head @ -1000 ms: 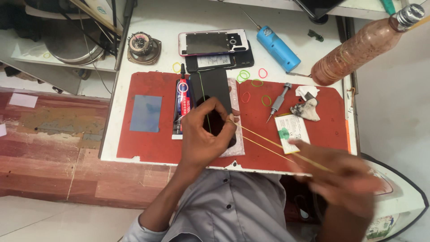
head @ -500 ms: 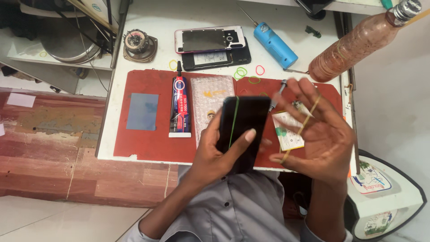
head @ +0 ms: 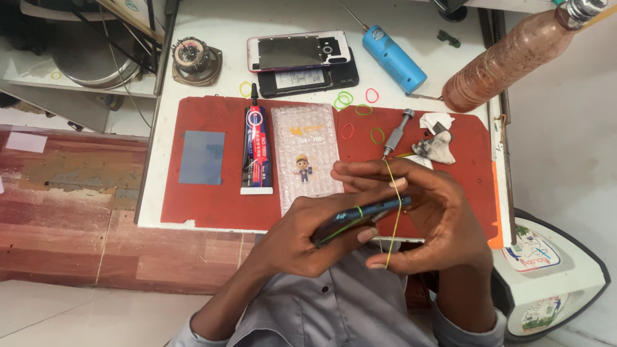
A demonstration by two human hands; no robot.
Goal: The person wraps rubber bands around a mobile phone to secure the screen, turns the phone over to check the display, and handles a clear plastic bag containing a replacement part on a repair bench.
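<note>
The left hand (head: 308,234) gripped a dark smartphone (head: 360,218) edge-on above the near edge of the red work mat (head: 212,199), thumb beneath and fingers wrapped over the top; one green rubber band (head: 355,214) already crossed the phone's body. The right hand (head: 427,218) was closed around a yellow rubber band (head: 393,212), stretching it into a tall loop between forefinger and thumb just at the phone's right end. To do the wrap well, it seemed best to keep the loop wide enough to clear the corners, slide it on square to the long edge, and let it down gently so that it sat apart from the green band and pressed evenly; a twisted or snapped band could shift the glass.

On the mat lay a tube of adhesive (head: 256,151) beside a bubble-wrap pouch (head: 305,154), a grey-blue panel (head: 202,157) to the left, a screwdriver (head: 396,132) and a crumpled tissue (head: 437,144) to the right; loose rubber bands (head: 352,109) lay scattered near the far edge. Farther off on the white bench (head: 212,38) rested two opened phone shells (head: 302,58), a blue tool (head: 392,58) and a brown plastic bottle (head: 514,58).
</note>
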